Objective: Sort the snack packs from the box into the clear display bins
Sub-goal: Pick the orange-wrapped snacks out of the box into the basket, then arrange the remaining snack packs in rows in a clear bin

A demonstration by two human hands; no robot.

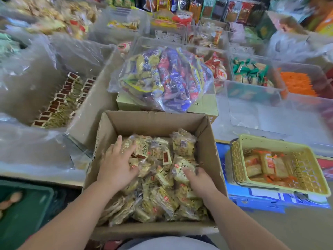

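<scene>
Left bin [45,73]: plastic-lined, with neat rows of brown-label packs standing on edge along its near side.

Box [155,121]: open, right in front of the person, just beside that bin. About half full.

Bag [162,78]: mixed snacks, sitting behind the box.

Basket [270,139]: yellow, to the right, holds orange packs.

Packs [182,147]: loose yellowish heap in the box. At least two kinds are mixed, flat ones with a brown label and rounder ones.

Left hand [117,163]: fingers spread wide, flat on the heap, gripping nothing.

Right hand [198,179]: fingers bent down into the heap over a round pack. Can't tell whether it actually has hold of it.

Step, my read: picking through the heap. Most of the sorting is not yet done.

Risks:
- Kinds are jumbled, so a quick grab could pull the wrong one and it lands in the wrong bin.
- Wrappers look slick, so a big handful may shed packs over the box wall.
- Dropping packs into the left bin could topple the standing rows. Place them, don't toss.
</scene>
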